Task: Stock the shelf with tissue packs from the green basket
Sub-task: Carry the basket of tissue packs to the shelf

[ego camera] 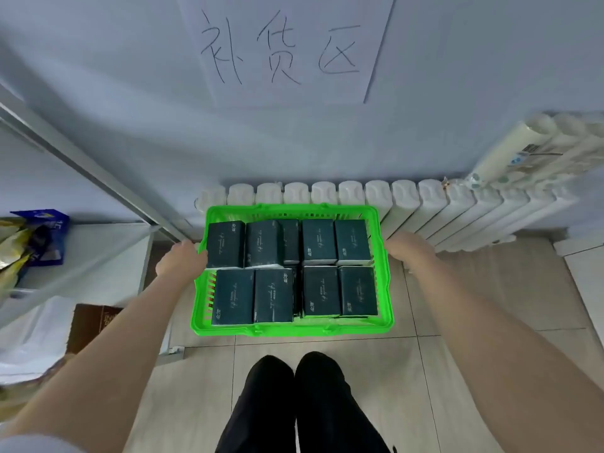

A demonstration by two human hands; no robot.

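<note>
The green basket point(294, 330) sits mid-view with its long axis running left to right. The dark teal tissue packs point(233, 295) lie flat inside it in two rows, printed faces up, each pack's long axis pointing away from the person toward the wall. Left of the basket stands a white shelf point(98, 256) with a grey metal upright point(98, 178), snack bags point(32, 237) on it and a brown box point(94, 325) lower down. Beyond the basket runs a white radiator point(425, 204), with a handwritten paper sign point(287, 50) on the wall above. Below the basket is a beige tile floor point(457, 305); whether the basket rests on it cannot be told. The left hand point(181, 259) grips the basket's left rim, fingers curled against it. The right hand point(408, 250) meets the right rim, its fingers hidden, so whether they clamp cannot be told.
</note>
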